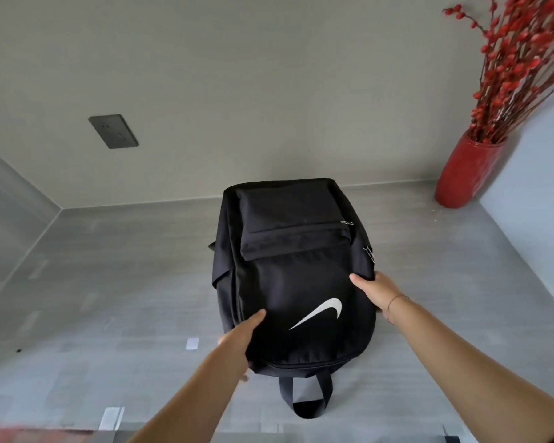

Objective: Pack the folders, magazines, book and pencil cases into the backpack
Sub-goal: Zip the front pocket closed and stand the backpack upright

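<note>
A black backpack (293, 276) with a white swoosh logo lies flat on the grey table (109, 282), front side up, its carry loop (306, 399) pointing toward me. Its zippers look closed, with silver pulls on the right side. My left hand (240, 338) grips the bag's lower left edge, thumb on top. My right hand (376, 290) holds the right edge, thumb on the front panel. No folders, magazines, book or pencil cases are clearly visible.
A red vase (464, 174) with red berry branches stands at the table's back right corner. A dark wall socket (113, 131) is on the wall behind. A blurred reddish thing (13, 434) shows at the bottom left edge.
</note>
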`<act>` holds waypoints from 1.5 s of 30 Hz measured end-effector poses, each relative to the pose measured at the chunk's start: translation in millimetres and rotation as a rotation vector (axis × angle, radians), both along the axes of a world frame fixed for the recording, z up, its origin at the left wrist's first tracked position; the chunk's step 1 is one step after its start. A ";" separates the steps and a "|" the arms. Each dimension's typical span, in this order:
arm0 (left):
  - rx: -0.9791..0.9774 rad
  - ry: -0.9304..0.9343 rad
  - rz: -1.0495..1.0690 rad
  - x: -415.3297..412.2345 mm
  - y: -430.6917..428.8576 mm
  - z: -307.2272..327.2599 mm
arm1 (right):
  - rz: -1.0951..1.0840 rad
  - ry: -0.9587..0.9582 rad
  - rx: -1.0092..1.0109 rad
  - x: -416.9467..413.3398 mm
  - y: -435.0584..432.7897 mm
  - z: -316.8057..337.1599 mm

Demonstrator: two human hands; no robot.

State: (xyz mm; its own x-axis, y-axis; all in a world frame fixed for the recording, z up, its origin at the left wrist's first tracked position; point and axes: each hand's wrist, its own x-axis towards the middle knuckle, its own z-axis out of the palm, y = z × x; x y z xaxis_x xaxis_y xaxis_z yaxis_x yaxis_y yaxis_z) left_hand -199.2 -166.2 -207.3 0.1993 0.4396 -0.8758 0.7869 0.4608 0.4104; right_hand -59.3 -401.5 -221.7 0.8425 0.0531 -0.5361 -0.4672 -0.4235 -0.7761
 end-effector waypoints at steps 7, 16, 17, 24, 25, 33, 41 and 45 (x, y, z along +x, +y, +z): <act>-0.084 -0.231 0.001 -13.7 17.9 -6.8 | 0.014 -0.071 -0.160 -4.0 8.0 17.7; 0.242 -0.332 -0.010 0.8 72.2 48.2 | -0.066 0.105 0.104 -23.9 42.0 65.4; 0.261 -0.360 0.006 4.9 81.5 59.1 | -0.072 0.123 0.150 -25.8 47.7 72.0; 0.347 -0.564 0.028 50.8 123.0 161.9 | -0.150 0.198 0.448 -24.6 74.8 150.7; 0.347 -0.602 0.024 59.4 127.0 176.5 | -0.161 0.205 0.485 -23.9 76.2 161.5; 0.271 -0.745 -0.051 117.3 128.9 247.0 | -0.148 0.357 0.660 -20.7 79.4 205.6; 0.033 -0.943 -0.021 140.4 114.6 240.6 | -0.328 0.259 0.850 28.5 92.8 205.0; 0.235 -0.830 0.177 135.8 85.7 200.9 | -0.436 0.164 0.852 44.6 93.9 200.4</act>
